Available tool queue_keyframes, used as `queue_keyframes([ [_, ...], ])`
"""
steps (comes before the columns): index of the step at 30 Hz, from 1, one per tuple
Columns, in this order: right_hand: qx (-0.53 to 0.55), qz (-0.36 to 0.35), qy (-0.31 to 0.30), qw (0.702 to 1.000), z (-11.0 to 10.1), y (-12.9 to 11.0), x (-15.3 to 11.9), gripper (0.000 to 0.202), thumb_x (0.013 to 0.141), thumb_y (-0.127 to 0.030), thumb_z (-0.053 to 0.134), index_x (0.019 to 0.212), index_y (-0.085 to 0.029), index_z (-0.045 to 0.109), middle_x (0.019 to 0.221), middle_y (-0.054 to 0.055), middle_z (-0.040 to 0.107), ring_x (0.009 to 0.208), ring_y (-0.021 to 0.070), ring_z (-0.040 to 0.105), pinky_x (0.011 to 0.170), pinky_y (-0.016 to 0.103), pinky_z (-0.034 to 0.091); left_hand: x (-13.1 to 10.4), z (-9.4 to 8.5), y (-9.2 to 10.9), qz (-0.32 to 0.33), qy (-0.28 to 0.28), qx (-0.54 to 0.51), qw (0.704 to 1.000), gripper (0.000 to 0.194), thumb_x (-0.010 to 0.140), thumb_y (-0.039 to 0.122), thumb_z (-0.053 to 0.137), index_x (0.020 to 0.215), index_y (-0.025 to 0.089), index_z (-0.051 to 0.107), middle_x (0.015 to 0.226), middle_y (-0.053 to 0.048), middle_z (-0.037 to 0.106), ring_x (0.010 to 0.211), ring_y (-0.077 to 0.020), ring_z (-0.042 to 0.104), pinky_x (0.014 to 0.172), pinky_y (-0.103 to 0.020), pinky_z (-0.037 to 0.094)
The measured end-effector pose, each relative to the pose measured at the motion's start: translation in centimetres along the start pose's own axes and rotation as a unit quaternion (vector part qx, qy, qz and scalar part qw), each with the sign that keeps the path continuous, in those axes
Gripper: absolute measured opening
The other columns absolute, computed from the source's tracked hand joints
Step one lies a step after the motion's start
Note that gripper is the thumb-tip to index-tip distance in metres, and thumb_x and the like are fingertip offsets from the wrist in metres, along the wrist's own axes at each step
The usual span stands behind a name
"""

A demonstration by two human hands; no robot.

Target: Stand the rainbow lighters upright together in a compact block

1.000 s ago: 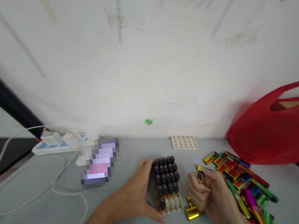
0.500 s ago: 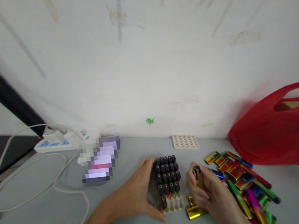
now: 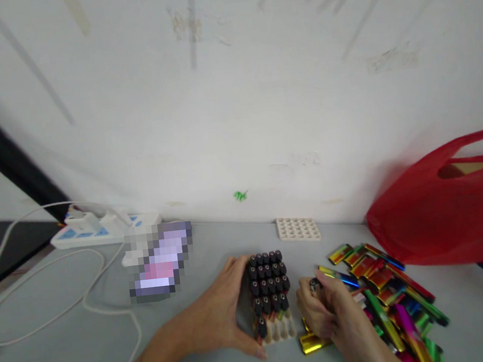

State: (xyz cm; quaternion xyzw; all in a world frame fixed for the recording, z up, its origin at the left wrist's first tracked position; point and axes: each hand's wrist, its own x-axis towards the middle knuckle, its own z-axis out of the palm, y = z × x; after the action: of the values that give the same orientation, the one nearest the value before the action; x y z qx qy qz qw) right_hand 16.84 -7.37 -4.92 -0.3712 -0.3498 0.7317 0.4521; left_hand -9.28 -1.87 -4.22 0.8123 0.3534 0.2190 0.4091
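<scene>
A pale tray (image 3: 283, 329) holds rows of upright black-capped pieces (image 3: 270, 286) that look like lighters. Several bare slots show in its front row. Around the tray's left side curves my left hand (image 3: 221, 313), fingers at the far corner and thumb at the near one, gripping it. To the right of the tray, my right hand (image 3: 324, 307) is closed round one lighter (image 3: 315, 284); only its dark top shows. Beneath and beside that hand lie shiny gold casings (image 3: 314, 343), partly covered by it.
Several metallic coloured casings (image 3: 381, 276) are heaped at the right, before a red bag (image 3: 439, 218). A second pale tray (image 3: 298, 229) lies by the wall. At the left are a phone (image 3: 163, 261), a power strip (image 3: 100, 233) and a looping white cable (image 3: 138, 324).
My right hand has turned and shifted slightly, so less of the lighter shows. A gold-and-blue casing behind it is more exposed. My left hand keeps its place at the tray.
</scene>
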Motion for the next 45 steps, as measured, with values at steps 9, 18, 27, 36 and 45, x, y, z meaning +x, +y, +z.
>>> queue_keyframes([
  [9, -0.004, -0.021, 0.032, 0.999, 0.3, -0.7, -0.2, 0.067, 0.09, -0.08, 0.074, 0.065, -0.025, 0.045, 0.057, -0.01, 0.023, 0.052, 0.0101, 0.01, 0.048, 0.025, 0.014, 0.1, -0.1, 0.3, -0.003, -0.004, -0.01, 1.0, 0.13, 0.06, 0.051, 0.109, 0.167, 0.028, 0.04, 0.15, -0.013, 0.053, 0.145, -0.0446, 0.05, 0.129, -0.062, 0.038],
  [18, -0.229, -0.178, 0.07, 0.954, 1.5, -2.1, -1.4, 0.047, 0.109, -0.066, 0.064, 0.09, -0.023, 0.068, 0.086, 0.001, 0.057, 0.076, 0.0186, 0.052, 0.07, 0.029, 0.043, 0.1, -0.1, 0.4, 0.009, -0.002, -0.009, 1.0, 0.129, 0.06, 0.051, 0.11, 0.167, 0.03, 0.04, 0.15, -0.012, 0.055, 0.144, -0.0431, 0.052, 0.127, -0.061, 0.042],
  [27, -0.429, -0.214, 0.028, 0.877, 0.7, -2.5, -1.9, 0.025, 0.108, -0.052, 0.071, 0.11, -0.03, 0.08, 0.096, 0.002, 0.071, 0.095, 0.0253, 0.067, 0.093, 0.039, 0.048, 0.0, -0.1, 0.2, 0.007, 0.002, -0.008, 1.0, 0.124, 0.06, 0.047, 0.11, 0.163, 0.027, 0.044, 0.149, -0.013, 0.054, 0.144, -0.0438, 0.052, 0.126, -0.061, 0.044],
  [36, -0.501, -0.236, 0.003, 0.833, -0.1, -3.2, -1.8, 0.013, 0.109, -0.043, 0.071, 0.109, -0.031, 0.076, 0.097, -0.002, 0.072, 0.095, 0.0239, 0.071, 0.123, 0.055, 0.035, 0.1, 0.0, 0.2, 0.002, 0.003, -0.01, 1.0, 0.121, 0.059, 0.05, 0.11, 0.159, 0.028, 0.047, 0.149, -0.012, 0.054, 0.142, -0.0431, 0.053, 0.126, -0.059, 0.043],
  [45, -0.531, -0.242, 0.009, 0.812, -0.9, -3.2, -1.9, 0.02, 0.113, -0.038, 0.063, 0.13, -0.035, 0.071, 0.103, 0.0, 0.073, 0.1, 0.0257, 0.067, 0.097, 0.043, 0.048, 0.0, -0.1, 0.1, 0.011, 0.002, -0.001, 1.0, 0.129, 0.06, 0.049, 0.11, 0.167, 0.028, 0.04, 0.153, -0.013, 0.053, 0.147, -0.0449, 0.049, 0.128, -0.063, 0.041],
])
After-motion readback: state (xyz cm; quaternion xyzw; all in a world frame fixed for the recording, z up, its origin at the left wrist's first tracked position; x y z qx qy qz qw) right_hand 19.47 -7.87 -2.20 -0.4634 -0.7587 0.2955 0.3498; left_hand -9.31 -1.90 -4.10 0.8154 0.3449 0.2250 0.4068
